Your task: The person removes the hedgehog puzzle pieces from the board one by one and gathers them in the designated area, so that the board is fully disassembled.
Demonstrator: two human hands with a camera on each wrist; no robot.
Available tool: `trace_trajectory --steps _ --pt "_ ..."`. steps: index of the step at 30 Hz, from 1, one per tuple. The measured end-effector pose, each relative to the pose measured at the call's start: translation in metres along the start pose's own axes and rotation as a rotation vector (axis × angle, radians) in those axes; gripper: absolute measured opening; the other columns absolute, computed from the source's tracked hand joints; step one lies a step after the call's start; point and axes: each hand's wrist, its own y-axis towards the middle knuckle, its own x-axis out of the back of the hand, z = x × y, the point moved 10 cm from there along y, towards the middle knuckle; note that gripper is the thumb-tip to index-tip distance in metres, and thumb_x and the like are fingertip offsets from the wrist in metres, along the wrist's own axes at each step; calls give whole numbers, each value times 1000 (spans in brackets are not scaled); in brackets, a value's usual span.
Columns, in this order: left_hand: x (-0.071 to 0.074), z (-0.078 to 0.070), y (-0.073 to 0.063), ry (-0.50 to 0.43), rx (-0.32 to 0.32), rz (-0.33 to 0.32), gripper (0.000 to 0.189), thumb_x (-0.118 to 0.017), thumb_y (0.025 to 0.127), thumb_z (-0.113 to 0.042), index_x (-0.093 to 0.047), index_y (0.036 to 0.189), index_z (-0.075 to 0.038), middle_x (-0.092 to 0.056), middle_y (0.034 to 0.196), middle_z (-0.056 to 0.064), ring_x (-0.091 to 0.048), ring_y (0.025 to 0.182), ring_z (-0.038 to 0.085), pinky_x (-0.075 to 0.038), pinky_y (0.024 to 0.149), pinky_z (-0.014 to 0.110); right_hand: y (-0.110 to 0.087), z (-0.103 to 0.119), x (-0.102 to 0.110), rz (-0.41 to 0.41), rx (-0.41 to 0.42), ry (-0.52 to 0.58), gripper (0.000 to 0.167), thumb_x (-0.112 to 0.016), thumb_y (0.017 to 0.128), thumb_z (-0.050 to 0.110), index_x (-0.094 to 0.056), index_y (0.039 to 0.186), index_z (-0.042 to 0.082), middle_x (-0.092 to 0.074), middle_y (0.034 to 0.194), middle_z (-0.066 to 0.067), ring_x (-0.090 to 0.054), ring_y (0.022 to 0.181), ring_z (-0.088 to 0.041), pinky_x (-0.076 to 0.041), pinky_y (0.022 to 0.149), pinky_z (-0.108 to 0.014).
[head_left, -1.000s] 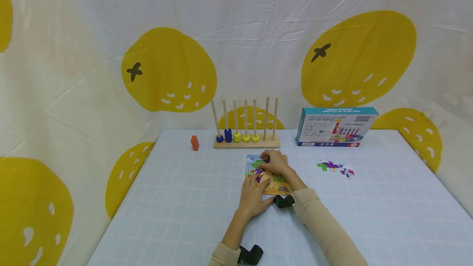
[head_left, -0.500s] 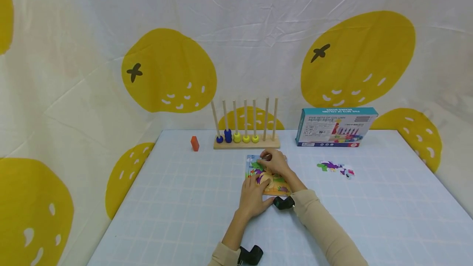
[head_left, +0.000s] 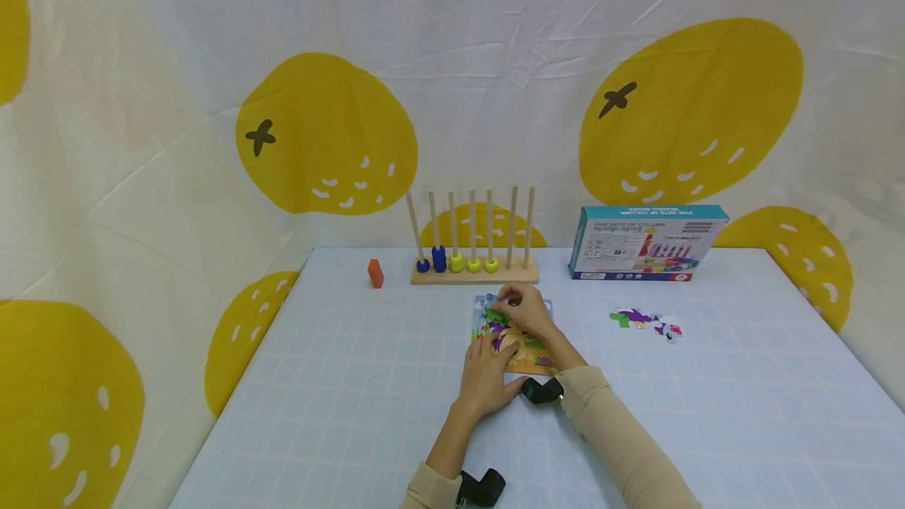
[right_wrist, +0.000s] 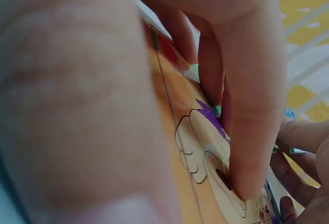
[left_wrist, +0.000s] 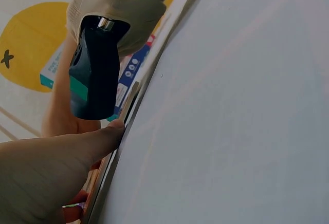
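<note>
Puzzle board (head_left: pixel 536 355), one; hands (head_left: pixel 485 379), two

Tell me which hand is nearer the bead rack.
Right. The right hand is just in front of the bead rack; the left hand is farther from it, touching the puzzle.

— Able to see the whole rectangular picture board of orange, green and purple (head_left: pixel 533 360)?
— No; partly covered by the left hand (head_left: pixel 484 375) and the right hand (head_left: pixel 526 310).
— Certain of anything in the latter's grasp?
— Can't tell, too small.
— And from the right wrist?
— Find the left thumb (right_wrist: pixel 77 106) blurred, cut by the edge.
— Read fine print (head_left: pixel 606 240) on the white, teal-topped cardboard box (head_left: pixel 643 248)?
— Too small.
</note>
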Motion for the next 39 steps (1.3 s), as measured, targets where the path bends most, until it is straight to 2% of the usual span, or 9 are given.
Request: trace_trajectory --steps 2,4,9,11,14,19,22,29,39 --pt "-1 0 0 -2 2 2 53 -69 80 -46 -60 126 -22 -48 125 13 -42 110 27 -33 101 44 -3 13 3 4 15 38 12 -69 83 2 -61 89 -5 -68 83 -20 -62 69 -23 -45 59 -22" --pt "-1 0 0 -5 3 -1 53 -69 80 -47 -60 126 -22 -48 125 13 -42 111 27 -33 101 44 -3 15 4 9 20 73 16 -68 84 1 -60 95 -7 -66 81 -24 -59 60 -23 -42 52 -21" --pt "-1 1 0 -15 4 0 54 -67 81 -48 -60 127 -21 -48 127 14 -42 112 27 -33 101 44 3 -3 8 0 7 107 24 -67 86 6 -63 107 -6 -66 77 -26 -51 52 -31 -37 46 -21" --pt "-2 2 0 -20 10 9 54 -67 81 -49 -60 127 -21 -47 129 14 -41 114 28 -33 101 44 2 -4 12 -7 5 95 25 -67 86 7 -65 108 -5 -67 85 -25 -58 62 -35 -43 52 -21" --pt "-2 2 0 -31 17 23 55 -66 81 -50 -60 127 -20 -47 130 14 -40 114 27 -32 101 44 0 -4 22 -14 -5 69 24 -67 86 8 -66 107 -4 -68 92 -22 -64 71 -27 -47 62 -21" --pt "-4 4 0 -49 38 43 56 -65 82 -51 -59 128 -19 -45 132 14 -39 115 27 -32 101 44 -3 -13 41 -15 -55 19 24 -68 86 12 -68 106 -3 -68 96 -19 -55 70 -13 -44 62 -22" --pt "-4 4 0 -56 48 49 57 -65 82 -51 -58 129 -19 -44 133 14 -38 116 27 -32 102 44 -7 -20 55 -21 -72 -18 26 -68 87 14 -68 106 -2 -67 99 -19 -54 73 -15 -43 63 -24" --pt "-2 4 -1 -60 51 45 56 -65 82 -50 -59 129 -19 -44 134 14 -38 117 28 -32 102 45 -18 -38 85 -25 -155 -108 26 -65 89 16 -68 110 1 -65 111 -18 -58 93 -26 -45 81 -35" --pt "-3 4 -1 -84 60 59 56 -65 83 -49 -58 129 -19 -42 136 14 -37 119 28 -30 104 46 -34 -60 119 -3 -233 -178 28 -62 92 19 -67 113 2 -62 118 -20 -55 103 -33 -43 88 -47"
